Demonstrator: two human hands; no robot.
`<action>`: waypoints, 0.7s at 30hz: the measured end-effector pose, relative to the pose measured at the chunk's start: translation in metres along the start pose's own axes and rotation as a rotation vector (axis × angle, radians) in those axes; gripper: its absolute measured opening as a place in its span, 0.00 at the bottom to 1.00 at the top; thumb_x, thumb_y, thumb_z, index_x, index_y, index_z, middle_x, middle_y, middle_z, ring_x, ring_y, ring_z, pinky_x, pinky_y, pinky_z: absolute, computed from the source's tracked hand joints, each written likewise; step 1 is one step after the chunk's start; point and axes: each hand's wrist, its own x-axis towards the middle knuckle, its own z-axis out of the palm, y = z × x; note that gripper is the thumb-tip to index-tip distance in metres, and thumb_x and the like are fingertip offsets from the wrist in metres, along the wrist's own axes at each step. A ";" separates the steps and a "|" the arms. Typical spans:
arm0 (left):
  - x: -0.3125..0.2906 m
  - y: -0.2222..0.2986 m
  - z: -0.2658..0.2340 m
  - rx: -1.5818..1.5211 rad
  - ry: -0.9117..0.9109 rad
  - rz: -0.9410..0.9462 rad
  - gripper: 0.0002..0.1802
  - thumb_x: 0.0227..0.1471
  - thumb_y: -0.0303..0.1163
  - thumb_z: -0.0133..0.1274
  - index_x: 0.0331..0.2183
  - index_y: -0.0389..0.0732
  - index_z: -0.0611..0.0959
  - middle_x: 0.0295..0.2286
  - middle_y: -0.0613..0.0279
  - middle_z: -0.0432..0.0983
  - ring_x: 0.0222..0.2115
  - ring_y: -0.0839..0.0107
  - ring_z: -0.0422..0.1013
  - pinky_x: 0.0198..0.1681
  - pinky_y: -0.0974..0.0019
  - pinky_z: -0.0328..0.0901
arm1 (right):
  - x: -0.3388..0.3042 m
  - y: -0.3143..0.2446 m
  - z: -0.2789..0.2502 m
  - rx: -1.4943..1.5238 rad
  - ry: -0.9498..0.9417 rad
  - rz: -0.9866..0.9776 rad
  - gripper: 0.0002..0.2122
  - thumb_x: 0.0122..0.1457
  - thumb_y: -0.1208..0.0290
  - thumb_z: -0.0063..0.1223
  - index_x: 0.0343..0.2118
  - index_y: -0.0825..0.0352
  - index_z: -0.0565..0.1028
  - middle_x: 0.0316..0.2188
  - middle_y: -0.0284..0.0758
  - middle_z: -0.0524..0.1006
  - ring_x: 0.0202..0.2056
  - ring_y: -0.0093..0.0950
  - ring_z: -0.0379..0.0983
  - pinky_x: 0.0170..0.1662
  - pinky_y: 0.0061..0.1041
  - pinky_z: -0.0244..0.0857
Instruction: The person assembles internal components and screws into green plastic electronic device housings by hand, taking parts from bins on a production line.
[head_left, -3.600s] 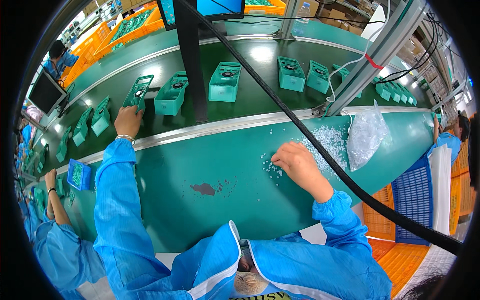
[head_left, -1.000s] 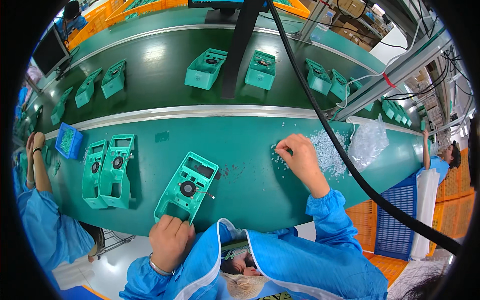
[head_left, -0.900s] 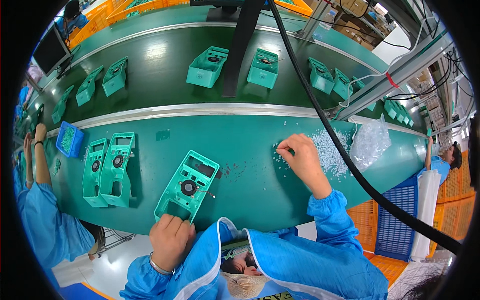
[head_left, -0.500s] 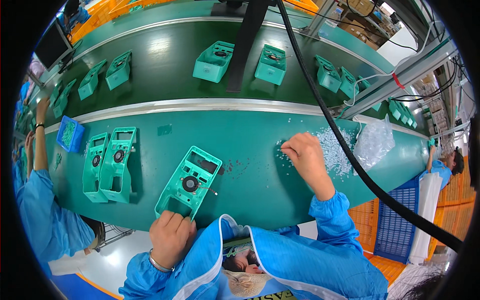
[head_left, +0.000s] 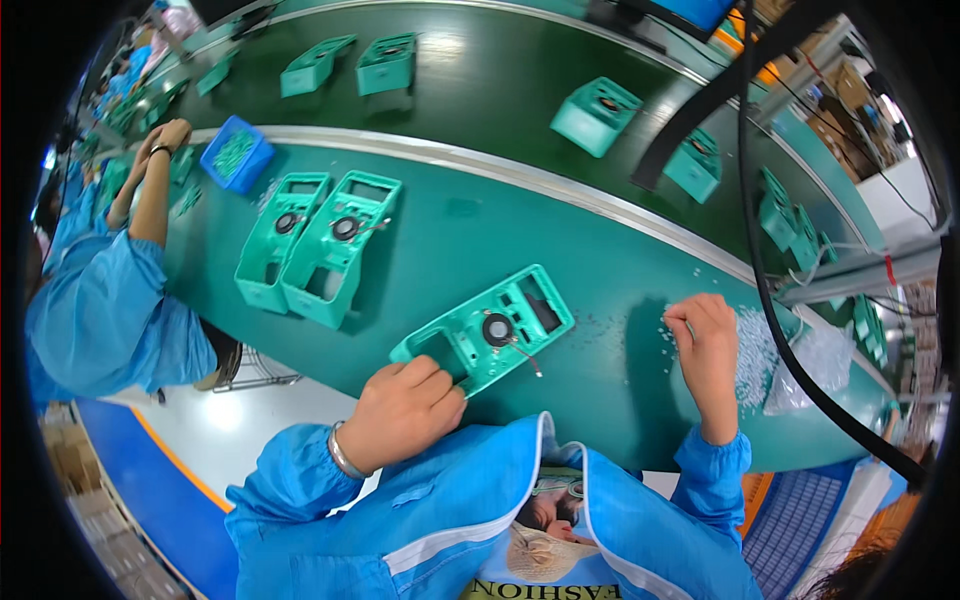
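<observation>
Presently, your left hand (head_left: 405, 412) grips the green housing (head_left: 520, 318), frame centre; your right hand (head_left: 708, 345), centre right, pinches narrowly, contents indeterminable.

A co-worker (head_left: 105, 300) in blue stays near a blue bin (head_left: 253, 170) of small green parts (head_left: 233, 150). A black cable (head_left: 832, 412) and blue lattice crate (head_left: 795, 525) occupy the right side.
</observation>
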 end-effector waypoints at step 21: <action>-0.003 -0.016 -0.004 -0.034 -0.066 0.094 0.11 0.39 0.36 0.62 0.27 0.47 0.78 0.23 0.70 0.64 0.29 0.72 0.67 0.25 0.67 0.62 | 0.050 -0.107 0.049 0.461 -0.417 -0.497 0.06 0.49 0.74 0.65 0.30 0.61 0.78 0.30 0.30 0.74 0.39 0.34 0.71 0.47 0.36 0.61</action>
